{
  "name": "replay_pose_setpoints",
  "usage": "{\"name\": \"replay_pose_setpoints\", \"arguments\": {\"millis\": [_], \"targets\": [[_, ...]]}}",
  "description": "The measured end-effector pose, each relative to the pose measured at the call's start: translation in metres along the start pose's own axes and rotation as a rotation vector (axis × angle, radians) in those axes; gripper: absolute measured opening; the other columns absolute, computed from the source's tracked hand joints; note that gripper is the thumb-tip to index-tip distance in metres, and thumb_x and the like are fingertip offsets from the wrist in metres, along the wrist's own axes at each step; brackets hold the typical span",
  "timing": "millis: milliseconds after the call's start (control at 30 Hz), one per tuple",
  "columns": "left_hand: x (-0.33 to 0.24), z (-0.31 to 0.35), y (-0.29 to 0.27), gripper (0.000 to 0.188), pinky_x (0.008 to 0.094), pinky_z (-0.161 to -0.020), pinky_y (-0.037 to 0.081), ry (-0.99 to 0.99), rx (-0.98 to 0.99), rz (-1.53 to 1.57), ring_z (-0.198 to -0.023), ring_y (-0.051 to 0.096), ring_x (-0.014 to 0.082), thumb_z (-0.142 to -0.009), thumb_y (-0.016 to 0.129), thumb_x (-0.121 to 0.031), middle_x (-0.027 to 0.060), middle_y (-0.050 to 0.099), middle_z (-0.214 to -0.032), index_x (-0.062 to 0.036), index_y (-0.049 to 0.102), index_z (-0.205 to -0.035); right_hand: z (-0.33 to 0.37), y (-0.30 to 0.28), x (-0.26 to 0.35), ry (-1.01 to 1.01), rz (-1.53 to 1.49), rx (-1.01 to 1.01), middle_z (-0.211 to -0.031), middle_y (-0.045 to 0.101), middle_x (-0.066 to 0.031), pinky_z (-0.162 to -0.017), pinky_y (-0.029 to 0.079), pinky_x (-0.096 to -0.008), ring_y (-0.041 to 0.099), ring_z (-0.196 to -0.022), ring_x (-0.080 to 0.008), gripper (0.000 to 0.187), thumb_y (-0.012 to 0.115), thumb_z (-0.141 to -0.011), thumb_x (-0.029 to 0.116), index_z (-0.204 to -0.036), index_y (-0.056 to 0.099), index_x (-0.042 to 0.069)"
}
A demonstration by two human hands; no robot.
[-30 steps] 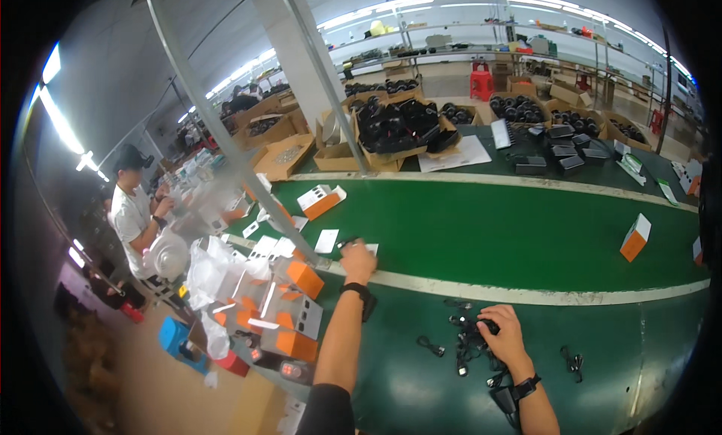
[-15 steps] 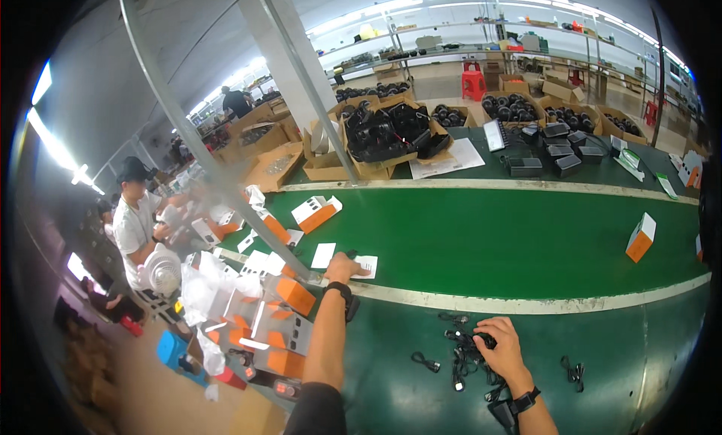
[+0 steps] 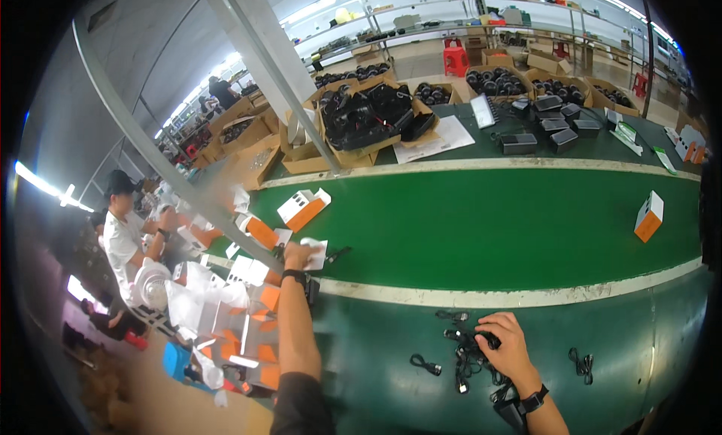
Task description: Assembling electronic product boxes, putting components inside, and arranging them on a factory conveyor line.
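Note:
My left hand (image 3: 298, 256) reaches onto the green belt, over a white paper sheet (image 3: 316, 257); its fingers are blurred and partly hidden, so their grip is unclear. Right beside that sheet lies a bundled black cable (image 3: 338, 254). On the near bench, my right hand (image 3: 510, 348) is closed, its fingers curled round a black cable (image 3: 487, 339) at the edge of a pile of similar cables (image 3: 463, 366). One cable bundle (image 3: 426, 364) lies left of the pile and another (image 3: 582, 366) lies to its right.
White-and-orange boxes (image 3: 304, 209) stand on the belt (image 3: 466, 224), one (image 3: 649, 217) far right. Opened boxes and plastic bags (image 3: 192, 303) crowd the left, by a metal post (image 3: 162, 160). A co-worker (image 3: 128, 236) stands beyond. Black adapters (image 3: 556, 123) and cartons of black parts line the far side.
My left hand has moved left along the belt, and the white sheet has shifted left with it. The black cable now shows apart from that hand. My right hand stays at the cable pile.

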State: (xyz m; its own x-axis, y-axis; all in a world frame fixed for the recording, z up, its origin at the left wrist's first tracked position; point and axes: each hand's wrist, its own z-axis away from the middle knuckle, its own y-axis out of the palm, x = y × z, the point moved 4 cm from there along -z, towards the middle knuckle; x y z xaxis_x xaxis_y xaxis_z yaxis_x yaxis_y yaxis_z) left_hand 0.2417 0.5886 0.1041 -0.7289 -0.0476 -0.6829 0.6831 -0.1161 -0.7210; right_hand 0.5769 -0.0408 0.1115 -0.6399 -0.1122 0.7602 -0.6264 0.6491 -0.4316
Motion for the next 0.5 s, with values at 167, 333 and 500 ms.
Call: {"name": "replay_pose_setpoints", "arguments": {"millis": [167, 333, 500], "targets": [[-0.034, 0.018, 0.097, 0.076, 0.0445, -0.083, 0.063, 0.118, 0.078, -0.615, -0.100, 0.080, 0.0327, -0.056, 0.108, -0.051, 0.0193, 0.083, -0.110, 0.0033, 0.082, -0.102, 0.007, -0.009, -0.011, 0.087, 0.112, -0.004, -0.115, 0.077, -0.0080, -0.097, 0.057, -0.0434, 0.067, -0.112, -0.0323, 0.018, 0.087, -0.083, 0.008, -0.100, 0.081, 0.005], [-0.062, 0.030, 0.098, 0.105, 0.0472, -0.111, 0.056, -0.034, 0.149, -0.620, -0.135, 0.067, 0.0383, -0.054, 0.109, -0.042, 0.0209, 0.068, -0.147, -0.0052, 0.068, -0.144, 0.003, -0.008, -0.016, 0.097, 0.097, -0.010, -0.115, 0.077, -0.0080, -0.097, 0.057, -0.0434, 0.067, -0.112, -0.0321, 0.018, 0.087, -0.083, 0.008, -0.100, 0.081, 0.005], [-0.060, 0.011, 0.073, 0.098, 0.0458, -0.108, 0.057, 0.091, 0.064, -0.399, -0.131, 0.069, 0.0363, -0.051, 0.110, -0.036, 0.0233, 0.073, -0.138, 0.0000, 0.069, -0.133, -0.002, -0.008, -0.009, 0.130, 0.073, -0.002, -0.114, 0.078, -0.0084, -0.098, 0.056, -0.0431, 0.067, -0.111, -0.0326, 0.016, 0.086, -0.083, 0.008, -0.099, 0.082, 0.005]]}}
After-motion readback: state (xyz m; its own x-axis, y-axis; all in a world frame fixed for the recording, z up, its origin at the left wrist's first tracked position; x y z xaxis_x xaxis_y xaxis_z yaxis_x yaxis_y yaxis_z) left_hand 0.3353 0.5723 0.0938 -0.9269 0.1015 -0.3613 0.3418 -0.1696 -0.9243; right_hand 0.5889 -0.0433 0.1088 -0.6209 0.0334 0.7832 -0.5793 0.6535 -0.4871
